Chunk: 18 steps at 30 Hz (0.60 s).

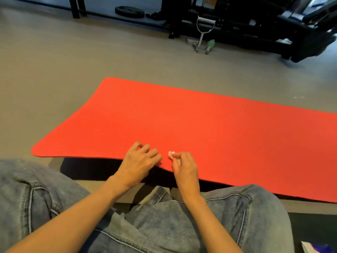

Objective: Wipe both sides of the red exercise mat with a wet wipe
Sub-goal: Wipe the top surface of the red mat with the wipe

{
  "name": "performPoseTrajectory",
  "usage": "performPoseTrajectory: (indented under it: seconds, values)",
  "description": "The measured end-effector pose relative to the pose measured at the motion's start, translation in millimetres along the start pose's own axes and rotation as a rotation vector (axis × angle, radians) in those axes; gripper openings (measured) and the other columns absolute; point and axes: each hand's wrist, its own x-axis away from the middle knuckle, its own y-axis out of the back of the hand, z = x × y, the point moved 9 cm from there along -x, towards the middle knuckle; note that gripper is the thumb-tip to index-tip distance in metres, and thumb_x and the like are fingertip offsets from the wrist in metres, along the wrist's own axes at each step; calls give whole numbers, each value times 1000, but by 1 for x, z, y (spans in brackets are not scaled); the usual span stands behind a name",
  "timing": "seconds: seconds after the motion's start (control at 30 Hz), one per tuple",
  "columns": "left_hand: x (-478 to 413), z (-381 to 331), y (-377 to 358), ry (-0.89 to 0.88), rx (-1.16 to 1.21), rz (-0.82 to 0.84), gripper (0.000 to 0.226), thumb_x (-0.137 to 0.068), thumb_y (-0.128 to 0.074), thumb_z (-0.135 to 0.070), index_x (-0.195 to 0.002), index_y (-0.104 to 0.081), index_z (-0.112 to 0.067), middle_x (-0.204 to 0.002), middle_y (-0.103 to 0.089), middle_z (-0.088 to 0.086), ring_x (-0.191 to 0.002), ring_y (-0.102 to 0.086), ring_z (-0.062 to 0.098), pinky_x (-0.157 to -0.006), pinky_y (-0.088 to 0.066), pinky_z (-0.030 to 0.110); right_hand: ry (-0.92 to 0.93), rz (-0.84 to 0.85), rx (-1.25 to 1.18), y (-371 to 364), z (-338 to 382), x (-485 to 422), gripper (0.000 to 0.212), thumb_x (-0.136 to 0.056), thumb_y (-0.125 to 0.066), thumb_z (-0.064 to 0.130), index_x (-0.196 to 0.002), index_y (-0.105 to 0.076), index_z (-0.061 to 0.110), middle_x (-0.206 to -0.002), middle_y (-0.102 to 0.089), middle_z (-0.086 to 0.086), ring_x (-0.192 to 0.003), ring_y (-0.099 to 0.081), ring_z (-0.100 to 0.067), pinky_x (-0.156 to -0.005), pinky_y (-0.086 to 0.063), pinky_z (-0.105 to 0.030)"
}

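Smooth grey floor (73,73) carries the flat matte red mat (209,128), black gym machines (255,24) beyond it. At the mat's near edge the left hand (139,161) rests, grip loosely spread; the right hand (184,168) pinches a crumpled wipe (172,154).

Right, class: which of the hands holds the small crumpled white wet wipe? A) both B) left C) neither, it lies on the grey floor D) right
D: the right hand pinches the small crumpled white wet wipe at the near edge of the flat red exercise mat, while the left hand only rests on the mat.
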Motion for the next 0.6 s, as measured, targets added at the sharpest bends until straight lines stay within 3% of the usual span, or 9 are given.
performPoseTrajectory:
  seconds: [0.1,0.23,0.27,0.33,0.43,0.53,0.6]
  values:
    - [-2,27,13,164,-37,6,14,-78,-60,-7,-73,-58,-20,-67,-50,-1,-65,-50,24,-63,-32,35,117,-25,-28,6,27,-15,6,-88,-63,8,-92,-61,12,-89,-51,10,-86,-53,-12,-75,-42,-22]
    - [21,73,-11,463,-20,297,33,-53,-79,1,-63,-55,-18,-59,-52,-1,-56,-55,27,-47,-25,29,64,83,-85,-35,31,-13,4,-88,-61,9,-90,-61,13,-91,-54,3,-90,-55,-15,-79,-45,-28]
    - [27,77,-17,485,15,405,31,-56,-78,1,-66,-56,-18,-64,-56,0,-60,-59,28,-45,-28,28,28,141,-104,-50,27,-8,5,-87,-61,8,-89,-61,12,-91,-56,1,-90,-56,-16,-80,-46,-31]
    - [42,70,-35,467,48,640,13,-81,-63,-10,-89,-60,-20,-91,-63,0,-88,-64,28,-56,-36,31,-87,244,-138,-77,15,5,9,-85,-60,4,-88,-63,12,-93,-59,-2,-89,-60,-15,-82,-49,-36]
    - [65,42,-65,331,45,919,26,-93,-50,-17,-119,-50,-20,-123,-50,1,-114,-55,25,-70,-39,33,-179,372,-123,-101,9,27,8,-87,-59,8,-92,-64,12,-97,-62,-3,-89,-61,-16,-82,-48,-35]
    - [74,36,-76,385,96,986,43,-92,-54,-15,-131,-36,-16,-131,-39,6,-122,-46,27,-79,-46,38,-162,526,-7,-119,20,41,18,-93,-51,19,-101,-64,9,-106,-61,-9,-100,-55,-24,-86,-42,-37]
    - [76,38,-79,426,102,1007,45,-92,-54,-17,-132,-35,-13,-133,-36,9,-123,-44,28,-81,-46,38,-77,516,189,-118,30,40,24,-95,-49,26,-97,-67,10,-102,-60,-11,-98,-54,-28,-81,-42,-38]
